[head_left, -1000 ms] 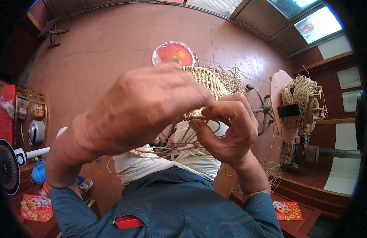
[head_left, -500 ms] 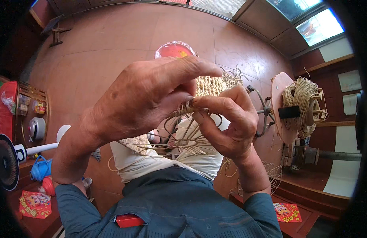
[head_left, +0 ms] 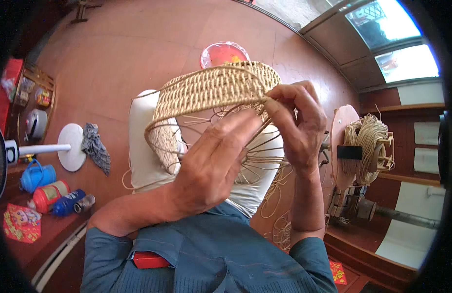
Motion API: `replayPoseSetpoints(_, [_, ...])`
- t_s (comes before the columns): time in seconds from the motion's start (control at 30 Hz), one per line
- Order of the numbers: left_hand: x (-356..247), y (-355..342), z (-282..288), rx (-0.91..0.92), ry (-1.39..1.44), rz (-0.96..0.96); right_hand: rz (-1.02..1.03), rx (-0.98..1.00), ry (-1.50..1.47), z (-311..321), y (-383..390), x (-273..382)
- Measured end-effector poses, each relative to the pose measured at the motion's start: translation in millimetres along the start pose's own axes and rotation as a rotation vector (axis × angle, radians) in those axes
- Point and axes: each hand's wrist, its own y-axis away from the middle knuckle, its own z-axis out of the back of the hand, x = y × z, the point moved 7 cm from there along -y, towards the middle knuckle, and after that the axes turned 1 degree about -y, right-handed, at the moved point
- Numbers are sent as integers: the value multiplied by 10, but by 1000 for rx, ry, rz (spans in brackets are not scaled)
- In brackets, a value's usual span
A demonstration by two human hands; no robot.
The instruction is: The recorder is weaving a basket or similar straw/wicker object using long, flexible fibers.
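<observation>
A straw-coloured woven basket [head_left: 206, 90] stands tilted over my lap, its woven wall on the far side and a frame of bare cords on the near side. At the right end of its rim my right hand [head_left: 301, 122] is closed, thumb and forefinger pinching the rim where cords meet. My left hand [head_left: 211, 163] lies across the near side with fingers stretched toward the right hand, slightly blurred. Its fingertips are by the cords just under the rim; its thumb is partly hidden. Loose cords [head_left: 265, 158] fan out beneath the hands over my light-coloured trousers.
A large spool of cord [head_left: 365, 141] stands at right. Beyond the basket sits a red basin [head_left: 221, 53]. On the left are a white fan base [head_left: 71, 146], a grey cloth [head_left: 95, 146], a blue watering can [head_left: 38, 176] and several bottles. Cord ends trail at lower right.
The basket has tipped up into fuller view. My left hand has dropped from above the basket to its near side; my right hand remains pinching at the right.
</observation>
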Motion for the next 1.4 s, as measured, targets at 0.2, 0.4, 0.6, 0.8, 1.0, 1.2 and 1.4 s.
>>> replayPoseSetpoints(0.2, [447,93,-562,-231,809,631,-16,0,5,-40,-83,-128])
replayPoseSetpoints(0.4, [753,-69,-947,-566,1308,968,-1,-8,29,-46,-137,-177])
replayPoseSetpoints(0.6, [766,-63,-975,-590,1366,1005,6,-36,7,-18,-99,-177])
replayPoseSetpoints(0.8, [762,-54,-948,-525,1412,1010,25,-47,-14,-21,-97,-174])
replayPoseSetpoints(1.0, [721,-40,-918,-545,1424,1043,49,-44,30,-19,-86,-166])
replayPoseSetpoints(1.2, [748,-115,-916,-500,1466,1022,47,-65,-30,-19,-103,-169])
replayPoseSetpoints(1.4, [707,39,-874,-522,1449,1005,39,-56,-26,-25,-78,-167])
